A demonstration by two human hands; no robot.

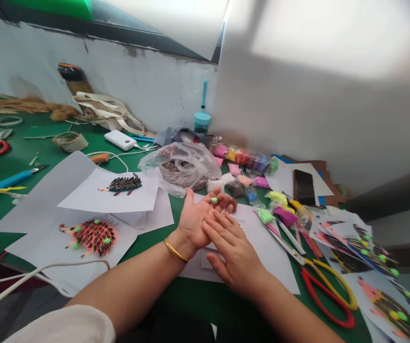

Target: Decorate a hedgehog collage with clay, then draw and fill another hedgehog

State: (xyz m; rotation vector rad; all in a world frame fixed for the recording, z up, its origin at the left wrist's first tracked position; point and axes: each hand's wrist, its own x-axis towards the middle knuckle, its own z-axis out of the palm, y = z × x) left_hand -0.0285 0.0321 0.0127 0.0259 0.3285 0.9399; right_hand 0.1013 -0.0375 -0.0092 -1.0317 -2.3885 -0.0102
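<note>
My left hand [195,220], with a gold bracelet [175,250] at its wrist, is turned palm up over the table. A small lump of light green modelling clay [214,200] rests at its slightly curled fingers. Across the left palm and fingers lies my right hand [234,251], palm down, its fingers stretched out flat. Whether anything is pressed between the palms is hidden. Beneath both hands is white paper [267,259]. Beyond the fingers sits an opened packet of light green clay [265,216].
Scissors [310,267] with red and yellow handles lie at right, near hedgehog pictures [383,305]. Left are a dark hedgehog picture [124,183], a pink one [90,237] and a blue craft knife [10,182]. Behind stand a plastic bag [186,166], clay packets [244,157] and a phone [304,186].
</note>
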